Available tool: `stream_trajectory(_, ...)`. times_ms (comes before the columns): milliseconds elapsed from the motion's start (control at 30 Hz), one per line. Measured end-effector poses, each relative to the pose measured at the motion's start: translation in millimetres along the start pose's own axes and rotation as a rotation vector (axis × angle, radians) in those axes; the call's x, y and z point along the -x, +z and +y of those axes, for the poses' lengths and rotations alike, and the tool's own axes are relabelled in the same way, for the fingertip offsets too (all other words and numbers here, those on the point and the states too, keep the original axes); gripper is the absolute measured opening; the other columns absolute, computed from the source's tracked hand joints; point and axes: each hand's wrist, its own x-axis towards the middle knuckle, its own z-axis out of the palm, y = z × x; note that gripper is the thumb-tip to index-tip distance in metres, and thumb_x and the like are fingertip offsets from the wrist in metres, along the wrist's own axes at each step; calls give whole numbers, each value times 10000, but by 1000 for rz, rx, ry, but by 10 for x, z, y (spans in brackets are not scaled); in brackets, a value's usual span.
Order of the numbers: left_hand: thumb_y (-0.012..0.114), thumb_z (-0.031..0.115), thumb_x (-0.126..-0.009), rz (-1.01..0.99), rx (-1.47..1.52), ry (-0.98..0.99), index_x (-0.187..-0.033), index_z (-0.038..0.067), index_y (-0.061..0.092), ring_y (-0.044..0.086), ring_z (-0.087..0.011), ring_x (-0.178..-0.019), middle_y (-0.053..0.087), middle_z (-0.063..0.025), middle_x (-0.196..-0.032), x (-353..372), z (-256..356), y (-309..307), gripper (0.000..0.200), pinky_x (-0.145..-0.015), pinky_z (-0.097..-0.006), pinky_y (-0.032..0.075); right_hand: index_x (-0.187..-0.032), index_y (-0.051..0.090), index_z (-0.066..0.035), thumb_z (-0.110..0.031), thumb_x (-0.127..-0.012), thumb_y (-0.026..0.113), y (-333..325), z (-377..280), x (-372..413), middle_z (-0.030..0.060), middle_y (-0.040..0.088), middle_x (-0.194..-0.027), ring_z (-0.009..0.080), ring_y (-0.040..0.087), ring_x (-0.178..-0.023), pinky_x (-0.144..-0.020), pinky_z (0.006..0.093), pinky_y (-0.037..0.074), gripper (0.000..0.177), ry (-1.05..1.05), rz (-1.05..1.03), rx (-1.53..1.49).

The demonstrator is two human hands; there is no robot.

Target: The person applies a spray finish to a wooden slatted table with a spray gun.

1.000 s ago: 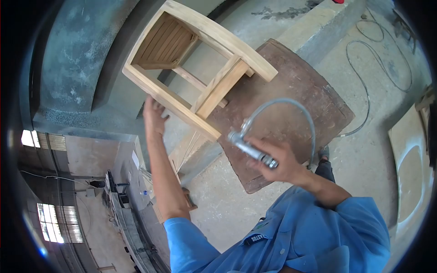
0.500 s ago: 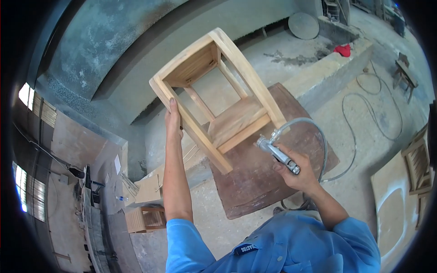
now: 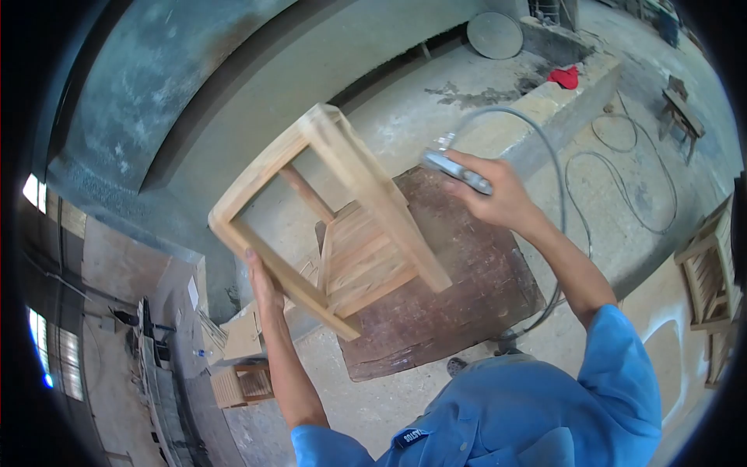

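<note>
the left hand [image 3: 266, 288] grips one long rail of a pale wooden frame [image 3: 373, 194], its thumb along the outer face and the other fingers mostly hidden behind the wood. the frame is tilted in front of the person, its lower part over a worn brown board [image 3: 482, 272]; whether the two touch is hard to tell from this angle. the right hand [image 3: 494, 191] is closed around a metal spray gun [image 3: 459, 170], to the right of the frame and apart from it. the gun is slightly blurred, and a grey hose [image 3: 562, 202] arcs from it, down past the right forearm. beyond the board, a red cloth [image 3: 564, 77] lies on a low concrete ledge [image 3: 545, 117]. slatted wooden pieces [image 3: 704, 280] sit at the far right.
</note>
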Motion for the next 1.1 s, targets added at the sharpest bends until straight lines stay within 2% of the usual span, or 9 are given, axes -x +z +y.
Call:
stream_trajectory(233, 449, 611, -947, 21, 132, -61, -1234, 58, 518, 581, -220, -893, 583, -85, -955, 340, -281, -146, 627, -805, -366, 476, -1153, 665, -118, -456, -831, 692, 428, 481, -526, 148, 707, -885, 336, 682, -801, -720, 420, 537, 467, -3, 84, 8)
stream_trajectory(567, 492, 604, -927, -61, 254, 7, -1378, 65, 413, 564, -214, -980, 574, -80, -1050, 903, -586, -262, 707, -862, -378, 468, -1192, 642, -147, -447, -850, 669, 810, 1075, -242, 166, 700, -888, 367, 672, -831, -728, 441, 537, 455, 147, -8, 101)
stream_trajectory(667, 485, 604, -929, -86, 267, 29, -1407, 63, 386, 554, -213, -1004, 571, -89, -1092, 951, -769, -414, 729, -870, -373, 461, -1175, 658, -69, -390, -841, 699, 812, 1149, 17, 211, 690, -962, 381, 673, -889, -768, 427, 536, 465, 252, -60, 148)
stream_trajectory(767, 497, 602, -923, -125, 278, 27, -1420, 63, 374, 548, -208, -1027, 553, -90, -1158, 1035, -869, -444, 744, -908, -373, 447, -1163, 668, -151, -450, -860, 659, 857, 1260, 309, 170, 698, -960, 373, 668, -885, -761, 446, 535, 426, 241, -33, 132)
stream_trajectory(867, 548, 602, -894, -113, 284, 23, -1418, 57, 366, 553, -212, -1034, 546, -87, -1191, 1137, -1012, -509, 778, -926, -389, 444, -1183, 652, -56, -346, -851, 700, 832, 1232, 565, 210, 686, -1012, 353, 682, -925, -786, 399, 535, 443, 337, -76, 147)
stream_trajectory(967, 599, 602, -866, -149, 292, 23, -1399, 51, 363, 556, -223, -1057, 546, -90, -1213, 1302, -1103, -574, 802, -932, -408, 445, -1191, 648, -45, -305, -868, 691, 770, 1163, 832, 156, 719, -969, 267, 704, -851, -758, 348, 535, 416, 322, -25, 68)
stream_trajectory(1033, 605, 602, -862, -158, 307, 32, -1384, 50, 369, 556, -230, -1076, 546, -95, -1223, 1374, -1237, -676, 796, -939, -413, 443, -1231, 631, -47, -311, -898, 665, 634, 1082, 1001, 82, 709, -834, 153, 663, -743, -702, 291, 527, 426, 209, 24, -81)
stream_trajectory(1067, 612, 606, -856, -166, 309, 19, -1369, 46, 377, 535, -238, -1125, 535, -103, -1249, 1407, -1412, -782, 795, -962, -421, 429, -1231, 631, -47, -311, -898, 665, 525, 1051, 1090, 82, 709, -834, 153, 663, -743, -702, 291, 527, 426, 206, 19, -66)
stream_trajectory(1100, 619, 610, -849, -176, 312, 6, -1354, 42, 385, 514, -245, -1175, 523, -110, -1274, 1444, -1574, -861, 795, -984, -429, 415, -1210, 637, -42, -342, -912, 645, 384, 1010, 1182, 52, 682, -791, 118, 634, -702, -641, 268, 514, 423, 321, -19, -50)
